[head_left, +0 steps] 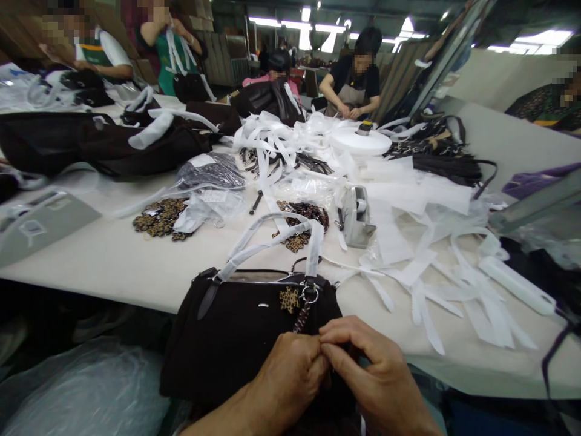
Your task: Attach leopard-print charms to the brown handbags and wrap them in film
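A black handbag (236, 333) with white-wrapped handles (258, 248) leans at the table's front edge, its top zip facing up. From a ring by the right handle hang a leopard-pattern charm (289, 299) and a dark braided strap (302, 317). Over the bag's lower right front, my left hand (295, 369) is closed at the lower end of the strap. Touching it, my right hand (367, 363) has thumb and forefinger pinched together against the left fingers. What lies between the fingertips is too small and hidden to make out.
Leopard-pattern charms (161, 219) lie in a pile at the left, near a tape dispenser (357, 218). White strips (426, 272) spread over the right side. Dark bags (109, 139) fill the back left; several people work beyond the table (136, 263).
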A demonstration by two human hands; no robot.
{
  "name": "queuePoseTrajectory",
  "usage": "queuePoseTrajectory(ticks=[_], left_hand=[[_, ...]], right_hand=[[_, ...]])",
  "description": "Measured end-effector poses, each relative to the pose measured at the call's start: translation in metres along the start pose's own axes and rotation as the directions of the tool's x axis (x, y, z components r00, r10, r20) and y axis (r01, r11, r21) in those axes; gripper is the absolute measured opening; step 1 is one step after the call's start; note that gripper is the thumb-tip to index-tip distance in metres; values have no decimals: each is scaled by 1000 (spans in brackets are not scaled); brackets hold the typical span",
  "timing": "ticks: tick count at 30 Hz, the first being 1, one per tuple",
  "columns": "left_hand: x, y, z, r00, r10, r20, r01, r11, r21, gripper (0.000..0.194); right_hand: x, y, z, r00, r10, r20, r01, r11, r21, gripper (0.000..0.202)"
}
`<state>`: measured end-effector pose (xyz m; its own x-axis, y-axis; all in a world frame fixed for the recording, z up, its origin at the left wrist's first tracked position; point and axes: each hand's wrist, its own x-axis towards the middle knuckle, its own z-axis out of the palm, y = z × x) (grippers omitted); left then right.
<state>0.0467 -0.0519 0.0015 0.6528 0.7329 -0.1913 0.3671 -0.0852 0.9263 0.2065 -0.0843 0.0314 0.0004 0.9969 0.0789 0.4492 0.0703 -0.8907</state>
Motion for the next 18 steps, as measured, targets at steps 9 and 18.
queuePoseTrajectory(ticks=[9,18], left_hand=[[14,-9,-41,914,10,-405,98,964,246,40],[25,-16,-44,931,148,-332,11,902,432,21]], right_hand=[[15,3,-10,897,434,79,-431,823,369,26],[20,15,1,985,169,-29,-169,986,5,11]])
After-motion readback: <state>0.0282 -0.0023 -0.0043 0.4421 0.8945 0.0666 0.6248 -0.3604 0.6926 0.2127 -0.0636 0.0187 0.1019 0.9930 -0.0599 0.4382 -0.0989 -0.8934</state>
